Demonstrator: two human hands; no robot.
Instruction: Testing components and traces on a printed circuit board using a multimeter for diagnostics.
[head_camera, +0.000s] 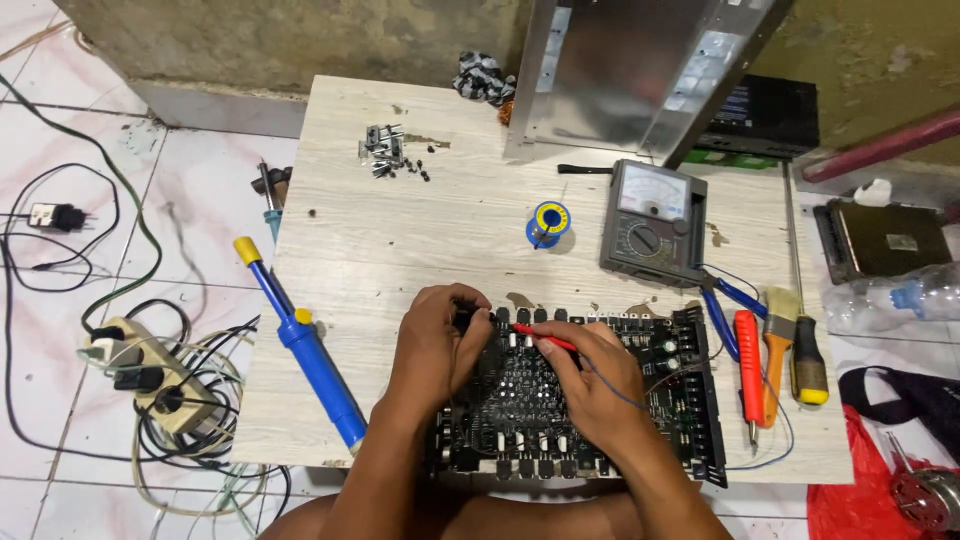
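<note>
I see black circuit board (590, 400) flat at near edge of low wooden table (420, 230). Left hand (435, 345) pinches component at board's top edge. Right hand (590, 385) grips red probe (545, 337) pen-style, tip on board. I judge board stiff, light, fragile; hold by bare edges, not components. Multimeter (652, 222) behind.

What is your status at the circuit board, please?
Left hand pressing on circuit board. Right hand holds red probe to it. Nothing blocking.
</note>
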